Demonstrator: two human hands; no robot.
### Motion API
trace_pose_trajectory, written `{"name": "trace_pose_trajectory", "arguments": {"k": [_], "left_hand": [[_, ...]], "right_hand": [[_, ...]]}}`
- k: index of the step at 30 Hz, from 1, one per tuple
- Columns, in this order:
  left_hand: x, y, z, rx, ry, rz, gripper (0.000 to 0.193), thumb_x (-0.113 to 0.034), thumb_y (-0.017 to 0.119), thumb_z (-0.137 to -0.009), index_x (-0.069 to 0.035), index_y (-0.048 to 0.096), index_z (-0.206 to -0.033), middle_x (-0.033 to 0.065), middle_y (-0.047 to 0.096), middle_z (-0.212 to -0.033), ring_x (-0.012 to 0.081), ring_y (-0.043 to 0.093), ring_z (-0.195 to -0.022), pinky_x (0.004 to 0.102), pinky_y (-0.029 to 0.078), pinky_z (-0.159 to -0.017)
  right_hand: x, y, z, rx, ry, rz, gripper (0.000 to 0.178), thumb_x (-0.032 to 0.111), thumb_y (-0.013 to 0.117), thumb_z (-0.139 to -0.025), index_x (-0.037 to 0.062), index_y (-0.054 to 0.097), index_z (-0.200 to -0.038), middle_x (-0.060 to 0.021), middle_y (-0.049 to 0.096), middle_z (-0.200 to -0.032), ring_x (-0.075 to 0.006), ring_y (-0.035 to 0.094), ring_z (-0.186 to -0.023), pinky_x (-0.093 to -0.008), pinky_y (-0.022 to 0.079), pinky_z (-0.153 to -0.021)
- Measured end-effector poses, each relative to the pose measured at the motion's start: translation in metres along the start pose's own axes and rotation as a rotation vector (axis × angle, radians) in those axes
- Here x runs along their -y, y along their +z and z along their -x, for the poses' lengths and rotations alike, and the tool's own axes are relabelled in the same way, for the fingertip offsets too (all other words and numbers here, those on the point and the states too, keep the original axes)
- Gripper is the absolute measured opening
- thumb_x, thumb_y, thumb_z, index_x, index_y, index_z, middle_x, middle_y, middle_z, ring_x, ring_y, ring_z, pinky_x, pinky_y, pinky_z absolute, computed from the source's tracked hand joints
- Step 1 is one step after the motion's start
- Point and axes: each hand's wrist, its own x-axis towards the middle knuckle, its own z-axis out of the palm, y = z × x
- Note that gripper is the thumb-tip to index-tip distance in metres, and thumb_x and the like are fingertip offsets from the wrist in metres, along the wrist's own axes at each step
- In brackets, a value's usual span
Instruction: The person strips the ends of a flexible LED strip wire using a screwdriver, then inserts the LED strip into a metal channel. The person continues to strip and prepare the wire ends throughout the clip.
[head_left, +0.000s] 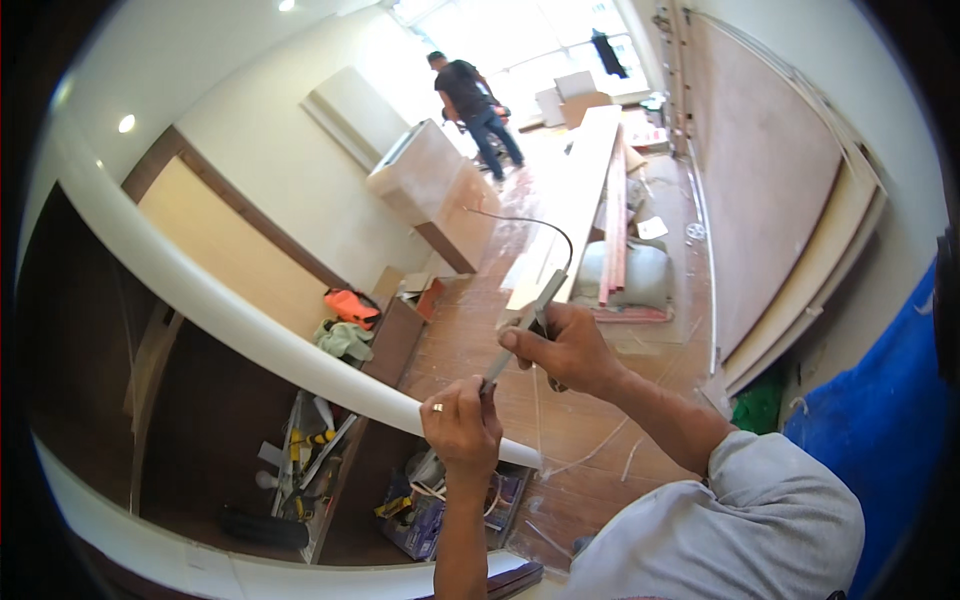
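A slim grey bar [546, 298] slants up and away in front of me. From its far end a thin dark cord [545, 222] arcs up and over to the left. My right hand [572, 350] is closed around the bar's middle, thumb laid along it. Lower down, my left hand [463, 425], with a ring on one finger, has its fingers closed at the bar's near end; its fingertips partly hide that end. Close by the left hand runs the rounded white edge [330, 373] of a dark open cabinet [215, 430].
Tools with yellow handles [318, 437] and a purple box [415, 530] lie in the cabinet. Long boards [597, 150] stretch along the wood floor beside a bulging sack [640, 275]. Large panels [760, 180] lean on the right wall. A person [465, 95] stands near the window.
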Motion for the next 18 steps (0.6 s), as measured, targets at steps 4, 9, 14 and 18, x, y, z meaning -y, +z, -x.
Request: {"name": "trace_pose_trajectory", "arguments": {"k": [4, 9, 14, 18], "left_hand": [[-0.001, 0.012, 0.009, 0.072, -0.053, 0.151, 0.028, -0.009, 0.08, -0.084, -0.007, 0.064, -0.107, 0.0091, 0.07, -0.092, 0.0305, 0.068, -0.085, 0.0427, 0.048, -0.072], [0.026, 0.016, 0.034, 0.198, -0.155, 0.334, 0.027, -0.009, 0.075, -0.088, -0.008, 0.066, -0.113, 0.0106, 0.071, -0.092, 0.0323, 0.068, -0.086, 0.0447, 0.048, -0.075], [0.051, -0.012, 0.024, 0.153, -0.137, 0.31, 0.029, -0.001, 0.071, -0.087, -0.005, 0.067, -0.115, 0.0133, 0.069, -0.096, 0.0339, 0.065, -0.088, 0.0452, 0.047, -0.077], [0.058, -0.038, -0.001, 0.03, 0.026, 0.125, 0.027, 0.002, 0.07, -0.087, -0.002, 0.067, -0.113, 0.013, 0.067, -0.096, 0.0336, 0.064, -0.087, 0.0446, 0.047, -0.077]], "right_hand": [[0.006, -0.026, 0.007, -0.031, -0.069, 0.005, 0.031, 0.032, 0.069, -0.1, 0.0009, 0.068, -0.1, -0.001, 0.064, -0.073, -0.004, 0.056, -0.053, -0.0203, 0.043, -0.043], [0.004, -0.085, 0.005, -0.079, -0.224, 0.036, 0.028, 0.026, 0.063, -0.104, -0.0011, 0.068, -0.108, -0.0033, 0.064, -0.078, -0.0055, 0.061, -0.069, -0.019, 0.045, -0.054], [0.018, -0.13, 0.013, 0.014, -0.218, -0.294, 0.031, 0.024, 0.062, -0.104, -0.0032, 0.067, -0.118, -0.0078, 0.067, -0.079, -0.0045, 0.051, -0.057, -0.0201, 0.039, -0.049], [0.026, -0.134, 0.015, 0.038, -0.285, -0.379, 0.034, 0.023, 0.066, -0.101, -0.0055, 0.066, -0.121, -0.0157, 0.071, -0.082, -0.0062, 0.046, -0.052, -0.0211, 0.037, -0.048]]}}
